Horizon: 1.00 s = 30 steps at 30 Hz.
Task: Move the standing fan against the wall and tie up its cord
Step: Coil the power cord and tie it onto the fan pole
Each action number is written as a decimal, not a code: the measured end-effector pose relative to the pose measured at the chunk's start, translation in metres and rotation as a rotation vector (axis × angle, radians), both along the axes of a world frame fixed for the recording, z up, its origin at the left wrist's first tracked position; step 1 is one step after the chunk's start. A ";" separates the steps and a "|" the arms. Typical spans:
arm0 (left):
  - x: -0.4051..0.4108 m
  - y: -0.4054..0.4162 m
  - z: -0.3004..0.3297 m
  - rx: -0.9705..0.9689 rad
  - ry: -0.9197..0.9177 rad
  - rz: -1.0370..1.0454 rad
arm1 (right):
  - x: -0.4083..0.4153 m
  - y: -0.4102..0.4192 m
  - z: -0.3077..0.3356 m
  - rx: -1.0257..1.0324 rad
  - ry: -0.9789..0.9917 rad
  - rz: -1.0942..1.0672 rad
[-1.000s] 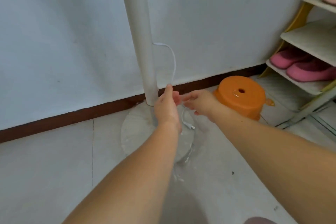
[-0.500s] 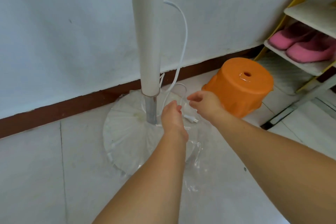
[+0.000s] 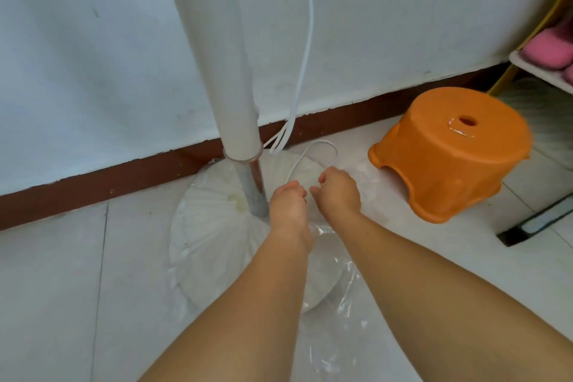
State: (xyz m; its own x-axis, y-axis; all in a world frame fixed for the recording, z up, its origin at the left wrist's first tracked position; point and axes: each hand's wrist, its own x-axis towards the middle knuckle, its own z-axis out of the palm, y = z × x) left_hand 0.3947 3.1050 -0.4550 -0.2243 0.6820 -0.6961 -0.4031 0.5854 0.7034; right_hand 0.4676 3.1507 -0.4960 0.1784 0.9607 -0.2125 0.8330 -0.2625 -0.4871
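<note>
Two hands are working just in front of the fan pole: the left hand and the right hand are both curling their fingers over the one white cord, though the exact pinch is hidden. No brand or writing is showing anywhere. One white standing fan is sitting close to the wall, its round base wrapped in clear plastic. The flat cord is hanging beside the pole and looping over the base. One orange stool is standing right of the pole, near pink slippers.
</note>
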 end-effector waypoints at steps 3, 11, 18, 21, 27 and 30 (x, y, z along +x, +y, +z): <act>0.001 -0.003 -0.004 -0.011 0.005 0.011 | 0.004 0.003 -0.008 -0.043 -0.013 -0.012; 0.012 -0.002 0.008 0.039 0.011 0.008 | 0.026 0.013 0.029 -0.171 0.567 -0.154; 0.028 0.007 0.059 0.250 0.081 -0.014 | 0.075 0.002 0.119 -0.158 1.008 -0.084; 0.033 0.006 0.080 0.364 0.146 -0.062 | 0.086 -0.008 0.149 -0.075 0.936 0.012; 0.037 0.003 0.116 0.524 0.338 -0.199 | 0.089 -0.025 0.189 0.021 1.035 0.024; 0.037 0.000 0.122 0.530 0.343 -0.197 | 0.089 -0.030 0.200 0.030 1.166 -0.038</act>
